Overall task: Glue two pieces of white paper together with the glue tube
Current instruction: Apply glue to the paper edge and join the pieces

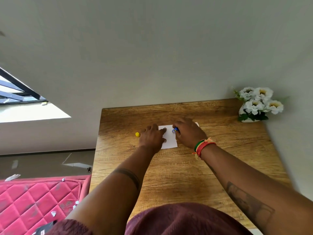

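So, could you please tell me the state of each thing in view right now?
Glue tube: uncapped, tip down on the paper, held in the right hand.
Cap: off, lying on the table left of the left hand.
Paper: flat, pressed by the left hand.
Second paper: mostly hidden behind the right hand.
Flowers: upright in a vase.

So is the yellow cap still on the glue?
No, the yellow cap lies on the table, apart from the glue tube in the right hand.
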Available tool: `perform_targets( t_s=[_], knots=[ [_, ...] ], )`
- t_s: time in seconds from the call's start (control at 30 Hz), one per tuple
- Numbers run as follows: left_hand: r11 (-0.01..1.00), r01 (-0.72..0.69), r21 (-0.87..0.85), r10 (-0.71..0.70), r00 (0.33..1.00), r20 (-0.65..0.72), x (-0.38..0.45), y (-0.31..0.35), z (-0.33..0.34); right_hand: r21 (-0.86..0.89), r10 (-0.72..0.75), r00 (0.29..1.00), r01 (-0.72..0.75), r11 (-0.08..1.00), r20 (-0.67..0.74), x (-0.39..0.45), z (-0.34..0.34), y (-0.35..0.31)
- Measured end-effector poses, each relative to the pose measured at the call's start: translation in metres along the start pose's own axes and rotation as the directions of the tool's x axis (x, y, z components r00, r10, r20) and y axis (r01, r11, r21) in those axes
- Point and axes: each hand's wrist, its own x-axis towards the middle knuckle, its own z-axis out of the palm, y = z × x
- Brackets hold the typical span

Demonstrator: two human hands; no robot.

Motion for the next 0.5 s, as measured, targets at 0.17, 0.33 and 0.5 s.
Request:
perform_targets(
  t_s=[0.17,0.33,0.5],
  knots=[
    [1.0,0.012,0.011,-0.012,1.0,-0.012,0.0,0.002,0.0,-0.018,-0.033,0.999,0.033,0.999,0.035,-0.013,-0.003,-0.008],
    [0.999,0.022,0.025,-0.022,1.0,-0.017,-0.001,0.003,0.003,-0.044,-0.039,0.996,0.042,0.998,0.076,-0.026,-0.006,-0.014],
    [0.999,0.023,0.037,-0.022,1.0,-0.02,-0.002,0.004,0.004,-0.048,-0.051,0.993,0.056,0.997,0.111,-0.037,-0.006,-0.019]
  ],
)
